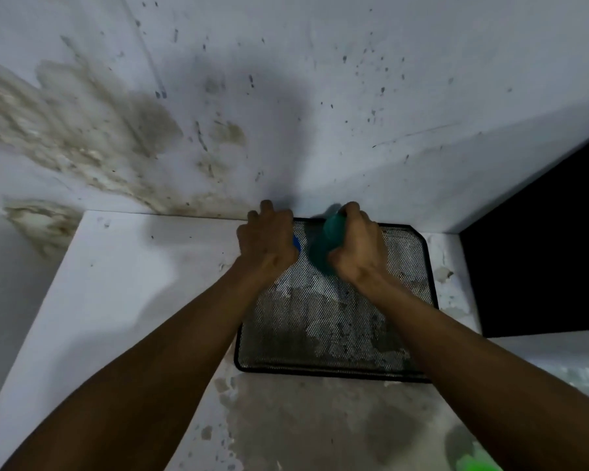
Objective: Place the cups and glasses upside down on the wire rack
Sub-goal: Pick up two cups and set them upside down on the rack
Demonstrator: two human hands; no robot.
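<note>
A black wire mesh rack [334, 328] lies flat on a white, stained counter against the wall. My right hand [357, 248] is wrapped around a teal green cup [323, 243] at the rack's far edge, the cup tilted toward the wall. My left hand [267, 241] is closed over a blue cup [296, 244] at the rack's far left corner; only a small blue sliver shows below the fingers. Which way up either cup stands cannot be told.
The white wall [286, 96] right behind the rack is stained and flecked. A dark opening [541, 249] lies to the right of the rack. A bright green object [480, 465] peeks in at the bottom right. The counter's paint is peeling [286, 419] in front of the rack.
</note>
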